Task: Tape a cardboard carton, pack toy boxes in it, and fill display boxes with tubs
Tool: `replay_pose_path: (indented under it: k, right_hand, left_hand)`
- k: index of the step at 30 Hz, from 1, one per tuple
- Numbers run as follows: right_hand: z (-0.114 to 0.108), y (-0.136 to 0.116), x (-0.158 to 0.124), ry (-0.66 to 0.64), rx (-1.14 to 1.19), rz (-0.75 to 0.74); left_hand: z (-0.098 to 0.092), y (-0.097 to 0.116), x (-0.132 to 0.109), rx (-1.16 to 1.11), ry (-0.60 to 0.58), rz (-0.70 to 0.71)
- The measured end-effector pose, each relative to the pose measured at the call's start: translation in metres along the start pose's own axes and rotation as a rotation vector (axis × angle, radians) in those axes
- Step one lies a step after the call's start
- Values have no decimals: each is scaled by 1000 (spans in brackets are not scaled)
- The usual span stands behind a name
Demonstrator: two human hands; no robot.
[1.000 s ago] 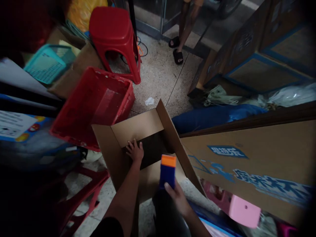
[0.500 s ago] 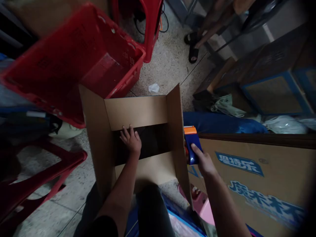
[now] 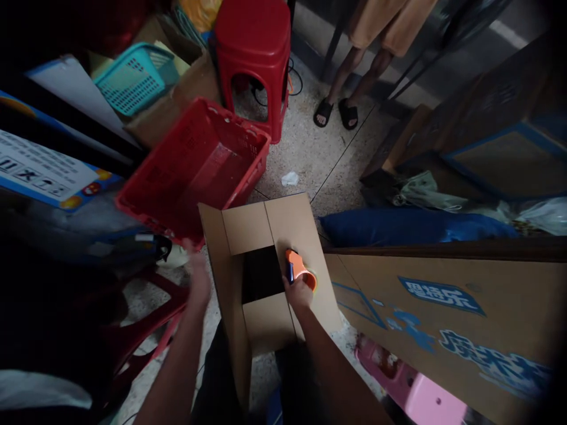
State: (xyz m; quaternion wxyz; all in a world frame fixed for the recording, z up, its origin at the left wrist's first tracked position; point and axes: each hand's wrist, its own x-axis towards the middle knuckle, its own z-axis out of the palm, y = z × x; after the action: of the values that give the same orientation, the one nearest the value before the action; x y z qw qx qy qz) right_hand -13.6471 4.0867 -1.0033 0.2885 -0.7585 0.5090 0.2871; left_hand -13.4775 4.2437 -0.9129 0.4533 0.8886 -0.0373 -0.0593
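A cardboard box [image 3: 268,321] stands in front of my legs, with its right flap [image 3: 295,218] folded inward over part of the dark opening. My right hand [image 3: 299,293] is closed on an orange and blue tape dispenser [image 3: 296,260], held over that folded flap. Beside the box's upright left flap [image 3: 221,277], my left hand [image 3: 198,274] is blurred by motion. It appears to hold nothing, but its fingers are too smeared to read.
Beyond the box lies a red plastic crate [image 3: 190,165], with a red stool [image 3: 254,35] behind it. Large printed cartons [image 3: 443,330] and a pink stool [image 3: 436,398] are at right. A person in black sandals [image 3: 323,112] stands ahead. A teal basket [image 3: 130,79] sits back left.
The right flap has folded inward. My right hand has brought the tape dispenser from outside the box to above that flap. My left hand has left the opening and moved left.
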Motion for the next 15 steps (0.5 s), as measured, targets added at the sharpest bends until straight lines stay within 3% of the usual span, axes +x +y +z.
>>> replay_pose_path:
  k: [2, 6, 8, 11, 15]
  right_hand:
    - [-9, 7, 4, -27, 38, 1]
    - [-40, 23, 8, -80, 194, -1]
    - [-55, 32, 9, -110, 315, -39]
    - [-67, 49, 10, -137, 485, -84]
    - [-73, 69, 4, -135, 530, -88]
  left_hand:
    - [36, -2, -3, -71, -192, -19]
    - [137, 7, -13, 358, -270, 7]
    - [172, 8, -14, 536, -303, -35]
    - [194, 1, -15, 626, -266, -31]
    - [194, -9, -17, 666, -236, 31]
